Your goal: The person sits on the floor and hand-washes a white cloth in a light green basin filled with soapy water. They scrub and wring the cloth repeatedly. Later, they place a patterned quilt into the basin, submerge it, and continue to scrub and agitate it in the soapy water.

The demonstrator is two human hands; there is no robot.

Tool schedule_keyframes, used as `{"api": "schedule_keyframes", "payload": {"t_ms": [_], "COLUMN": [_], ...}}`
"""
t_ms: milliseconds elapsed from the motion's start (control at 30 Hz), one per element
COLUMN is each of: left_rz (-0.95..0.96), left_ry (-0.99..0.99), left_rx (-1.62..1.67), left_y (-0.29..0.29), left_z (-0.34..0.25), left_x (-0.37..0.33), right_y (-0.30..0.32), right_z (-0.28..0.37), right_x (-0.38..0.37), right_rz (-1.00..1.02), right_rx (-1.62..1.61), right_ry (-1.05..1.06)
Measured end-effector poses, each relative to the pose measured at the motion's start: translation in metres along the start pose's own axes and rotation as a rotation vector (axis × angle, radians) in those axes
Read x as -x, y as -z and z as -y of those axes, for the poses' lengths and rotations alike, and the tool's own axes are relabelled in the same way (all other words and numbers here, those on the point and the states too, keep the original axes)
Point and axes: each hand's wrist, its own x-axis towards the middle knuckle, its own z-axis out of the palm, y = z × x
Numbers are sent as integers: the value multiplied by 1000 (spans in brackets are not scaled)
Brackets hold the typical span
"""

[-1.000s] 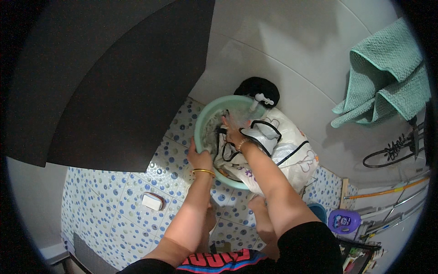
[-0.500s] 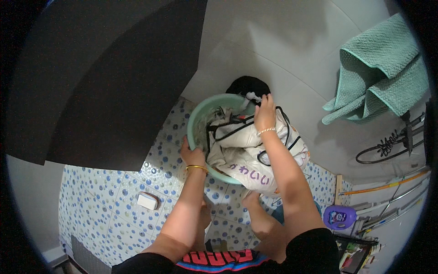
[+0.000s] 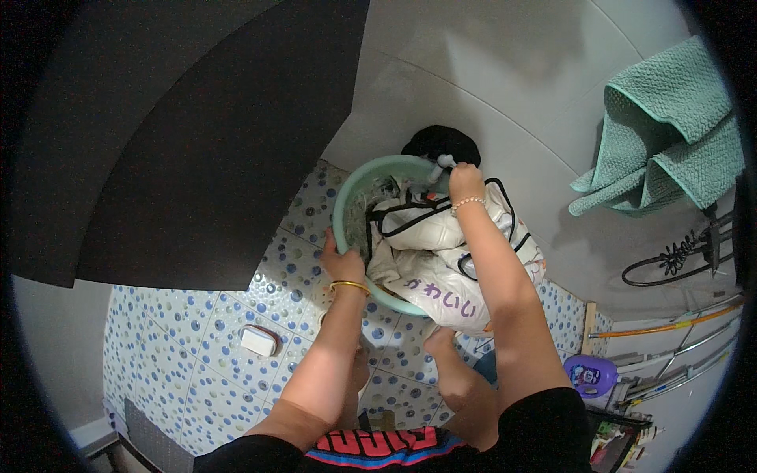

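Observation:
My left hand point(image 3: 344, 262) grips the left rim of a round pale green basin point(image 3: 347, 185), its thumb over the edge. In the basin and hanging over its right side lies a white cloth drawstring bag point(image 3: 426, 272) with black cords and purple lettering. Rippled water shows on the basin's left side. Above the far rim is a light-coloured tap point(image 3: 446, 161). My right hand point(image 3: 467, 183) is closed at the tap's near end, fingers curled round its handle; the fingertips are partly hidden.
Behind the basin sits a black rounded object point(image 3: 441, 142) against the wall. A dark panel point(image 3: 197, 150) fills the upper left. On the dotted tile floor lies a white brush or soap block point(image 3: 259, 340). At right are a hanging green towel point(image 3: 670, 118), a purple bottle point(image 3: 591, 376) and several poles point(image 3: 670, 323).
My right hand has gone from spread fingers beside the tap to curled fingers at its handle. My left hand stays on the basin rim. The whole view has shifted slightly.

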Motion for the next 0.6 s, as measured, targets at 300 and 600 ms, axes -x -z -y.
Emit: {"api": "schedule_keyframes", "payload": {"t_ms": [300,600], "left_rz": [-8,74], "left_ry": [-24,62], "left_rx": [-176,-64], "left_y": [2,5], "left_z": [1,-5], "left_x": [-2,4], "right_y": [32,60], "right_z": [39,17], "right_x": [-4,29], "right_rz": [135,400], "right_rx": [-167,-720], "right_ry": [-170,-59]}}
